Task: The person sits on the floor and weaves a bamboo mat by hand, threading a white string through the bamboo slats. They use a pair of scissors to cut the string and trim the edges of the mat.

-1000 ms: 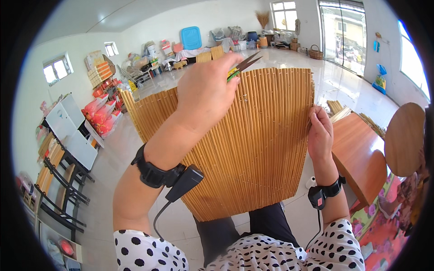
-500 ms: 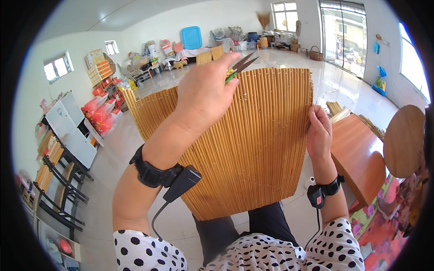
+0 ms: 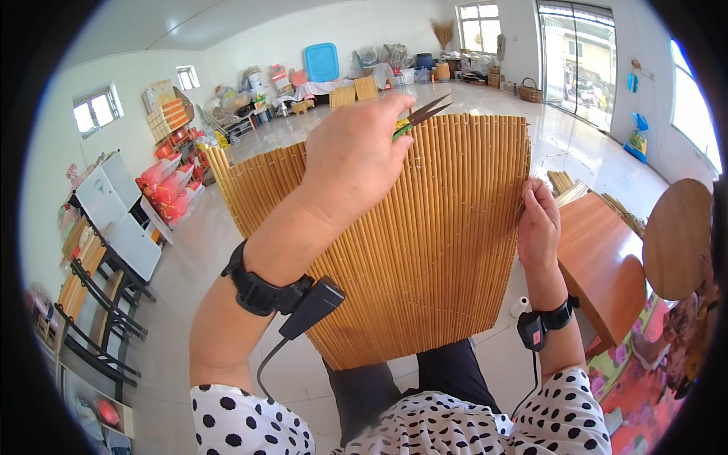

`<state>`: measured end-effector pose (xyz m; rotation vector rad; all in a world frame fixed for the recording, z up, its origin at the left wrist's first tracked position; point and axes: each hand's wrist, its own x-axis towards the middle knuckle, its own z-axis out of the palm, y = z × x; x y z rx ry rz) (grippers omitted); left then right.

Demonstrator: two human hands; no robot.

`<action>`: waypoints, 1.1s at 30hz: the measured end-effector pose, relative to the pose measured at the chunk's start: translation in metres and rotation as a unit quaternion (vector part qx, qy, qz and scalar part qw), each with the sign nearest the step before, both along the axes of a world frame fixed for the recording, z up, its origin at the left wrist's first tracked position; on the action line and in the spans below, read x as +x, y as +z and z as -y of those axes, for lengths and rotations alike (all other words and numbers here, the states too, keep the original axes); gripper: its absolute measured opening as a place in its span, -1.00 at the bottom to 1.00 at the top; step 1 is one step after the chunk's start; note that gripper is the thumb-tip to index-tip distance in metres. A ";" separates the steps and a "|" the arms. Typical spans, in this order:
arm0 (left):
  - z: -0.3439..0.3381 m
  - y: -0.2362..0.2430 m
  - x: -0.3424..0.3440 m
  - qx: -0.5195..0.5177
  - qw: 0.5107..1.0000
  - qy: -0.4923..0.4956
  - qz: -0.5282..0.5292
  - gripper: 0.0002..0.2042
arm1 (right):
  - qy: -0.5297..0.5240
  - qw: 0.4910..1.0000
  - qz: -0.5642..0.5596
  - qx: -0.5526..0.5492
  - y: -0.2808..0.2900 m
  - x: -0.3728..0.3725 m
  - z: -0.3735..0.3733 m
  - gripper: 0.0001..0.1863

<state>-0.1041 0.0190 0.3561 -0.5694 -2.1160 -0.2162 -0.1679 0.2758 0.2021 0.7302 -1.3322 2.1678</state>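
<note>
A mat of thin yellow-brown reed or bamboo sticks (image 3: 425, 250), bound side by side with thread, is held up in front of my body. My left hand (image 3: 356, 152) is closed around small green-handled scissors (image 3: 427, 112) at the mat's far edge. Their dark pointed blades stick out to the right, slightly parted, and the handle is mostly hidden by my fingers. My right hand (image 3: 539, 220) pinches the right edge of the mat between thumb and fingers. Small light thread ends show along the stick rows.
To the right stands a brown wooden table (image 3: 599, 254) with a round wooden board (image 3: 677, 239) beside it. A white thread spool (image 3: 519, 306) is below my right wrist. Loose sticks (image 3: 565, 186) lie past the table. Benches (image 3: 95, 303) line the left side.
My left hand and the scissors have shifted a little to the right along the mat's far edge. The mat's right side and my right hand have moved slightly right.
</note>
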 end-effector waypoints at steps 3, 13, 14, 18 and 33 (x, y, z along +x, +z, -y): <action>-0.001 -0.004 -0.003 -0.001 1.000 0.003 -0.026 -0.68 | 0.004 1.000 -0.002 -0.002 0.001 0.000 0.000 -0.91; -0.002 -0.003 -0.008 0.006 0.999 0.053 -0.010 -0.80 | 0.001 1.000 -0.019 0.008 0.003 0.002 0.001 -0.90; -0.003 -0.004 -0.009 0.010 0.999 0.050 -0.017 -0.80 | 0.000 1.000 -0.020 0.011 0.002 0.002 0.000 -0.90; -0.005 0.005 -0.005 0.022 0.997 0.073 0.029 -0.80 | 0.006 1.000 -0.017 0.009 0.002 0.002 0.001 -0.89; -0.002 0.007 -0.008 0.030 0.997 0.061 0.042 -0.72 | 0.000 1.000 -0.012 0.014 0.002 0.002 0.002 -0.91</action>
